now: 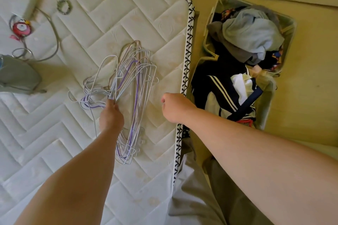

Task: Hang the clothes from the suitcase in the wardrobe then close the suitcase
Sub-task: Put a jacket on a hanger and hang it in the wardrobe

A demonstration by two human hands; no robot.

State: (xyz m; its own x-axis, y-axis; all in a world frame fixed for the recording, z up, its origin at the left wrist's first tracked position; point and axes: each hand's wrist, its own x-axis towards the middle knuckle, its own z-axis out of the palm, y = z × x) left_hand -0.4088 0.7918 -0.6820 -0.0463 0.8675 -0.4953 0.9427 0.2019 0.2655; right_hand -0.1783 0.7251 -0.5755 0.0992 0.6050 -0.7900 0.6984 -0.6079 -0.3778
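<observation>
Wire hangers (136, 78), one pile, left hand (111, 115) pinching; right hand (173, 107) fisted, empty.

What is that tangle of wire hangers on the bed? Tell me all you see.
The hangers are a loose pile of thin wire ones, mostly white or pale grey, at least one purple. They lie flat and overlapping on the quilted white mattress, near its edge, hooks bunched at the left. The left hand pinches some wires beside the hooks.
</observation>
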